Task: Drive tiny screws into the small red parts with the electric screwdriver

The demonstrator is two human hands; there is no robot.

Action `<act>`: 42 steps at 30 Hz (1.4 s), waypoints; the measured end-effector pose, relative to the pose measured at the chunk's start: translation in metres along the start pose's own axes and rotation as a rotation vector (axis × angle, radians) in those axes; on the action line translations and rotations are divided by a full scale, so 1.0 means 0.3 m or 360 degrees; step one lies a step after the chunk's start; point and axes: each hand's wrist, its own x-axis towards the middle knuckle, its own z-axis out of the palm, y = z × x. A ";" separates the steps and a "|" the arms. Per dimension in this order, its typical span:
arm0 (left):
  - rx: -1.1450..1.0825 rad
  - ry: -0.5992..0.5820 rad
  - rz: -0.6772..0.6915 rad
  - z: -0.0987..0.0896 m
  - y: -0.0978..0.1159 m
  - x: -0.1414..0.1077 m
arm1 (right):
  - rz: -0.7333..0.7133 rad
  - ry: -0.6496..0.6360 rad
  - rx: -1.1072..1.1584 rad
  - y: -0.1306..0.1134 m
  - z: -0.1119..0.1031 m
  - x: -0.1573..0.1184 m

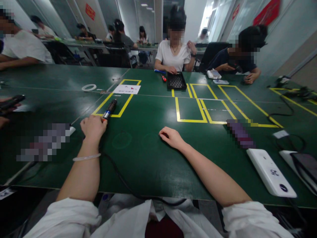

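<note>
My left hand [93, 127] is closed around the lower end of a black cylindrical tool [108, 110] with a silver and blue band. The tool tilts up and away, its far end over a yellow-taped rectangle [120, 115]. From beside my left forearm a black cable [119, 173] runs down to the table's near edge; where its upper end goes is hidden. My right hand [172, 137] rests on the green tabletop [148, 165] with its fingers curled in, and nothing shows in them.
A phone [240, 134] and a white power bank [271, 172] lie at right, another phone [47, 140] at left. Beyond are a paper sheet [127, 89], a tape ring [89, 87] and a black tray [176, 86] before a seated person [173, 54]. Other people sit around.
</note>
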 end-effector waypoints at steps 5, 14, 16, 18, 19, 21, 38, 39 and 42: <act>-0.0559 -0.0015 0.0219 0.012 0.127 -0.033 | 0.0042 0.0018 0.0076 0.003 0.006 0.007; -0.1540 -0.0888 0.1196 0.041 0.453 -0.244 | 0.0075 -0.0027 0.0358 -0.017 0.009 0.004; -0.1572 -0.0935 0.1242 0.039 0.469 -0.266 | 0.0067 -0.0063 0.0414 -0.026 0.008 0.002; -0.1614 -0.0958 0.1242 0.037 0.471 -0.273 | 0.0039 -0.0087 0.0394 -0.032 0.008 0.001; -0.1631 -0.0971 0.1243 0.037 0.470 -0.274 | 0.0020 -0.0091 0.0367 -0.033 0.008 0.001; -0.1650 -0.1008 0.1257 0.036 0.467 -0.275 | -0.0010 -0.0098 0.0313 -0.032 0.010 0.002; -0.1891 -0.1078 0.1107 0.051 0.476 -0.287 | 0.0110 -0.0041 0.0251 -0.019 0.013 0.002; -0.1896 -0.1064 0.1097 0.051 0.477 -0.288 | 0.0114 -0.0038 0.0257 -0.016 0.014 0.002; -0.1888 -0.1046 0.1094 0.047 0.479 -0.290 | 0.0112 -0.0030 0.0251 -0.012 0.012 0.001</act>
